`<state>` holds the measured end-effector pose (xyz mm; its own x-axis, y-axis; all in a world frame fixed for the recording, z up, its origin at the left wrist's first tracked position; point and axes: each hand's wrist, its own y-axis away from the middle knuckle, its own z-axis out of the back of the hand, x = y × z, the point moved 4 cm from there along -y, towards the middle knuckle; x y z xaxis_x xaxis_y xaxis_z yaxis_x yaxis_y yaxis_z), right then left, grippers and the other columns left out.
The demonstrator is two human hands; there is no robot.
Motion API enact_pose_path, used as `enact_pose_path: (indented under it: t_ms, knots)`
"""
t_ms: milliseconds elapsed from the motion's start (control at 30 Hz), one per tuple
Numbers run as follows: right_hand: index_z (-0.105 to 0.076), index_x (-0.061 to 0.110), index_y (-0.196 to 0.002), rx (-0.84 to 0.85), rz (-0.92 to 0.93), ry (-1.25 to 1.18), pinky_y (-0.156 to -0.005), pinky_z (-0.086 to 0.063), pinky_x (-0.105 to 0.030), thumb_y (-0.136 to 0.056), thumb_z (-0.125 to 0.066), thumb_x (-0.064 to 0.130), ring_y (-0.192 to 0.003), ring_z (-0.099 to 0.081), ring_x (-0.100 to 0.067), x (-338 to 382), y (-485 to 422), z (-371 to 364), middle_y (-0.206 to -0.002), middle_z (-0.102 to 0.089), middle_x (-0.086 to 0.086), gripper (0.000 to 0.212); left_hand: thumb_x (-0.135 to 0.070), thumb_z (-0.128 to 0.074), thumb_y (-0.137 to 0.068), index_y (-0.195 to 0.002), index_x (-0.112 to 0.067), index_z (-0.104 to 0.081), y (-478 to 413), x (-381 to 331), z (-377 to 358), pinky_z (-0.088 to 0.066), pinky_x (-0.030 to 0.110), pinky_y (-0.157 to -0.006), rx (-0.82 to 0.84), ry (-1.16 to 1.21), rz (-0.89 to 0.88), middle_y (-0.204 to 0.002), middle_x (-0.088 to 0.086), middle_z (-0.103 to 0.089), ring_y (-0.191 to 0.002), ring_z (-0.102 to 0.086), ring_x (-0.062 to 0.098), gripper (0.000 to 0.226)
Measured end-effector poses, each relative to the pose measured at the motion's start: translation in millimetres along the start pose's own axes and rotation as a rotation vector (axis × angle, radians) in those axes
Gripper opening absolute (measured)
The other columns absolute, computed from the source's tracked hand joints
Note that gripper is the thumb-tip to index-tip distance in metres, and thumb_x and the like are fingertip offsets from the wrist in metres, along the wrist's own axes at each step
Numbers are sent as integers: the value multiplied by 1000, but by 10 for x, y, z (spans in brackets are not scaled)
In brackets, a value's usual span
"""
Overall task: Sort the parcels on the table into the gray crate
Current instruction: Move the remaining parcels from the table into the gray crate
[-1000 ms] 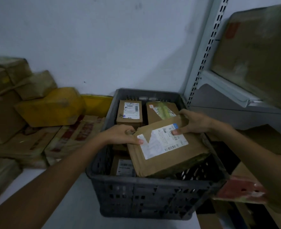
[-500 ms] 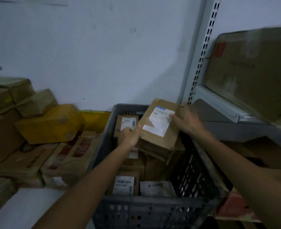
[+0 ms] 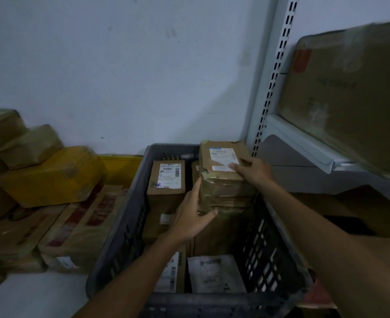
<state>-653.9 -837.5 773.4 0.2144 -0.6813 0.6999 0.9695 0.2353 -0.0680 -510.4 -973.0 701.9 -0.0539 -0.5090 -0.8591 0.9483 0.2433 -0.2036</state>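
The gray crate [image 3: 118,239] stands on the table, against the wall. A brown cardboard parcel [image 3: 223,184] with a white label stands on its edge at the crate's back right corner. My left hand [image 3: 193,216] holds its lower left edge, thumb across the front. My right hand [image 3: 251,172] grips its upper right side, fingers on the label. Another labelled brown parcel [image 3: 166,180] stands upright to its left. A white mailer [image 3: 214,274] and a labelled box [image 3: 173,271] lie in the crate's near end.
Several brown parcels [image 3: 79,228] and a yellow one [image 3: 49,175] are piled on the table left of the crate. A metal shelf [image 3: 304,143] at the right carries a large carton [image 3: 350,88]. More cartons sit below the shelf.
The parcel went from lying flat over the crate's near end to standing on edge at the back right corner. Both hands moved away from me with it.
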Motion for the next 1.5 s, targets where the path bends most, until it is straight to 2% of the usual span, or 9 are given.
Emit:
enact_pose_path:
  t_ms: [67,200,333,433,567,900,1200,1333,1500]
  knots:
    - [-46,9,-137,-15,15,-15,-98,-40,-35,-83,-65,46,-125,-47,-32,-14,-71,-36,-139,-49,-14,69,-44,-66,-76,-144,-45,0,-45,33,-38,-37,34,-105,24,33,11,-148,-7,-32,-131,-39,11,95]
    - [-46,13,-138,12,17,60,-97,-42,-38,-84,-62,50,-122,-49,-33,21,-202,-40,-136,-51,-15,68,-31,-65,-84,-146,-40,3,-136,43,-36,-33,28,-103,62,14,39,-149,-8,-32,-132,-36,11,92]
    - [-55,12,-124,-23,48,327,-89,-48,-45,-84,-56,58,-106,-55,-34,132,-183,-13,-118,-60,-15,60,-40,-59,-87,-149,-31,-6,-103,16,137,-34,41,-108,88,-238,67,-146,-2,-38,-134,-36,19,82]
    - [-45,11,-130,-146,175,395,-92,-45,-45,-86,-62,43,-115,-49,-36,361,-8,-17,-126,-54,-17,57,-36,-55,-89,-147,-21,-22,40,-70,491,-27,39,-112,-17,-438,10,-149,1,-33,-137,-28,21,68]
    - [-34,4,-140,-78,347,319,-97,-39,-42,-86,-66,29,-123,-43,-35,1046,323,-305,-136,-46,-19,67,-28,-54,-90,-142,-19,-37,281,-132,1312,-22,30,-109,-250,-540,15,-149,3,-35,-135,-28,22,56]
    - [-21,14,-149,192,756,156,-107,-33,-40,-86,-67,33,-137,-32,-29,3143,1574,-1870,-151,-33,-10,81,-36,-56,-89,-143,-20,-36,1745,464,3467,-19,35,-113,-454,-617,321,-152,6,-29,-140,-24,26,59]
    - [-20,13,-150,371,789,-42,-107,-33,-33,-85,-67,37,-139,-30,-24,3883,2507,-3077,-152,-31,-7,84,-42,-59,-85,-142,-23,-37,2883,891,4684,-32,43,-110,-534,-573,340,-148,2,-37,-136,-33,23,64]
    - [-19,13,-150,439,760,-108,-109,-31,-34,-85,-67,36,-140,-28,-23,3981,2601,-3374,-153,-29,-6,84,-30,-59,-89,-143,-19,-34,2910,1100,4921,-32,39,-111,-550,-552,325,-149,2,-35,-137,-32,21,60]
    - [-20,12,-150,378,745,-82,-105,-33,-32,-87,-63,37,-137,-32,-25,4185,2302,-3496,-150,-34,-7,80,-32,-56,-91,-146,-21,-27,2659,1443,5130,-30,30,-106,-584,-401,366,-151,0,-30,-137,-30,19,63]
